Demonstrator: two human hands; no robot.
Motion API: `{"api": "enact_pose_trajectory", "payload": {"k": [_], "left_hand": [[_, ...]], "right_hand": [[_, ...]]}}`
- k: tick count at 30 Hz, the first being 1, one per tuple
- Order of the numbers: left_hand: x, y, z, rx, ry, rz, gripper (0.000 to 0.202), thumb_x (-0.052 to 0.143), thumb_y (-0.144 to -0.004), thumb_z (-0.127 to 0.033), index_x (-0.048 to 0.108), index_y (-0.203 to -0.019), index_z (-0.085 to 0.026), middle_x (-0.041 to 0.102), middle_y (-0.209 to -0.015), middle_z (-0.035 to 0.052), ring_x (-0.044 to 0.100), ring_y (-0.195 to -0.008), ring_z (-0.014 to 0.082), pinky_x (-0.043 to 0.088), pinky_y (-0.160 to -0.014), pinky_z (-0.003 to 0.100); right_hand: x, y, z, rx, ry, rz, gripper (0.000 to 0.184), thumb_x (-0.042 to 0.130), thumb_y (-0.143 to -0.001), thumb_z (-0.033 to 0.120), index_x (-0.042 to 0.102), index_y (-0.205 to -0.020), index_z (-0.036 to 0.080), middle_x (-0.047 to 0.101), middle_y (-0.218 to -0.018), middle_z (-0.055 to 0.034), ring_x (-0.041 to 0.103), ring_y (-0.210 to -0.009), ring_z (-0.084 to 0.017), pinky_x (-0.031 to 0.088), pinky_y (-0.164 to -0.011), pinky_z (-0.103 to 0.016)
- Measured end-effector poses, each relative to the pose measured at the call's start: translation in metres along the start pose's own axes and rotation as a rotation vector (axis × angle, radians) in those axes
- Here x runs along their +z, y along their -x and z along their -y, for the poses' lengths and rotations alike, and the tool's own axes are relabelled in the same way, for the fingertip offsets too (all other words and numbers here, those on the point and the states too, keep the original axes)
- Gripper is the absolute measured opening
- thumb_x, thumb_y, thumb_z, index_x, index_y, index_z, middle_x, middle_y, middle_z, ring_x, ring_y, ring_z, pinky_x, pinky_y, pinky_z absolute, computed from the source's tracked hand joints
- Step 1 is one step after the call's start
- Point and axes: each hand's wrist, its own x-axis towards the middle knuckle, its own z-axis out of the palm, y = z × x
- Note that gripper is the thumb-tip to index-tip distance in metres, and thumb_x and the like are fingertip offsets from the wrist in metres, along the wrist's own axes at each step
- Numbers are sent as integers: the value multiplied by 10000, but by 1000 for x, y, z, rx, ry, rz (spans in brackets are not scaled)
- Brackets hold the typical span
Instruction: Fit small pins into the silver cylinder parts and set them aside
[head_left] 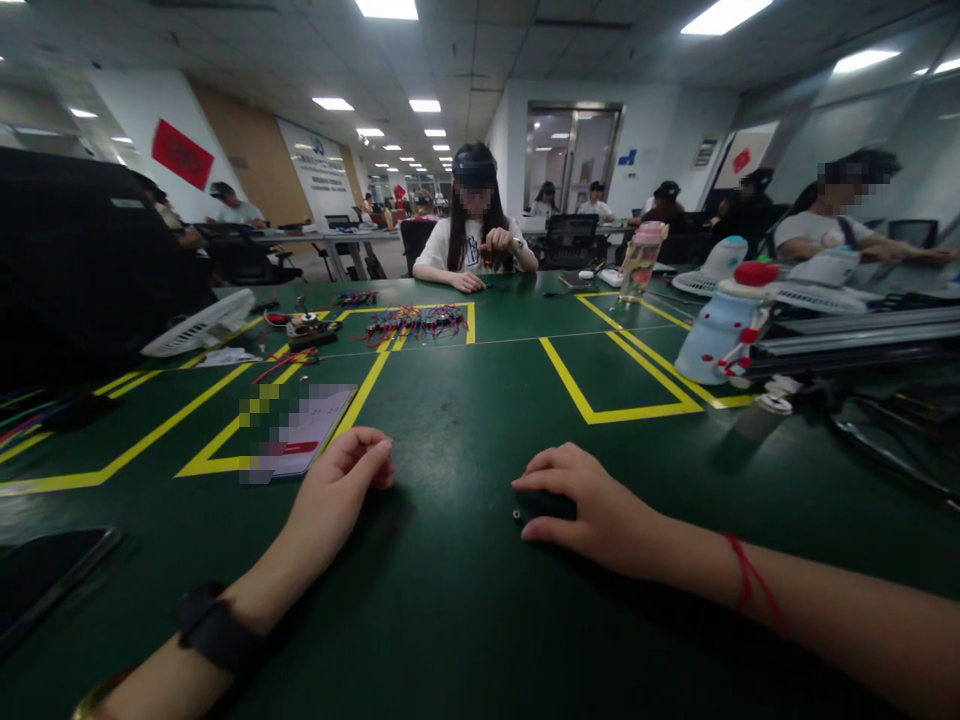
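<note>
My left hand point(341, 490) rests on the green table point(465, 600) with its fingers curled inward; what lies under them, if anything, is hidden. A black watch band is on that wrist. My right hand point(592, 510) lies palm down, fingers cupped over a small black object point(541, 506) with a tiny round end at its left. A red string circles the right wrist. The two hands sit about a hand's width apart near the table's front.
A blurred card point(300, 430) lies just beyond my left hand. A dark phone point(45, 575) is at far left. Coloured wires point(412, 322), a white fan point(199, 325), a bottle point(724, 330) and metal rails point(855, 340) lie farther off. A person sits across the table.
</note>
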Motion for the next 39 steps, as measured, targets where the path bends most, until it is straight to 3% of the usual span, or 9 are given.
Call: {"api": "enact_pose_trajectory", "payload": {"k": [5,8,10,12,16,19,23,30,39], "left_hand": [[-1,0,0,-4,8,24,148,600,-828,-340,583,-899,-211,590,-693,-39,570,-622,142,457,-618,259],[0,-1,0,0,8,11,158,608,-815,-346,590,-892,-209,593,-683,-36,576,-614,147,459,-612,262],[1,-1,0,-6,-1,5,171,618,-803,-354,594,-883,-205,595,-676,-35,580,-606,149,463,-608,264],[2,-2,-1,-10,-10,8,182,622,-798,-364,596,-880,-204,599,-672,-36,586,-605,151,468,-609,264],[3,-2,-2,-11,-26,10,186,624,-801,-366,599,-887,-203,604,-684,-34,592,-617,148,478,-614,261],[3,-1,-2,-8,-49,6,195,621,-806,-370,604,-901,-200,605,-687,-31,598,-623,151,481,-620,265],[1,0,-2,-1,-73,4,200,619,-807,-374,614,-912,-203,614,-694,-31,606,-627,157,479,-630,272],[1,-1,1,-3,-44,4,191,630,-804,-364,618,-918,-212,616,-701,-38,604,-635,151,480,-635,263],[1,-2,3,3,-53,5,190,631,-804,-362,626,-921,-213,621,-702,-34,606,-633,152,483,-634,269]], "right_hand": [[-12,1,-3,49,-47,14,220,508,-888,371,666,-919,222,615,-972,-27,531,-904,-130,431,-825,-298],[-50,27,-26,204,125,-259,228,472,-888,372,615,-908,195,610,-919,-49,543,-831,-145,437,-747,-286],[-84,52,-49,299,387,-498,232,472,-870,377,595,-895,182,610,-915,-76,543,-842,-173,421,-755,-301],[-117,78,-76,421,675,-610,241,474,-843,376,582,-897,167,612,-951,-111,543,-891,-209,400,-780,-322],[-156,119,-122,836,790,-452,306,459,-833,431,581,-937,170,621,-991,-138,564,-839,-228,391,-706,-335],[-160,132,-142,988,601,-370,338,461,-833,448,577,-1001,179,639,-968,-128,587,-781,-215,404,-697,-324],[-156,134,-154,941,579,-424,371,461,-827,491,579,-1018,195,645,-993,-115,594,-800,-217,407,-684,-319],[-155,130,-143,941,557,-543,416,460,-833,512,589,-1053,182,636,-984,-142,573,-741,-193,401,-661,-316],[-153,123,-139,960,340,-556,364,551,-776,432,622,-1043,195,647,-1012,-118,592,-812,-201,411,-743,-335]]}}
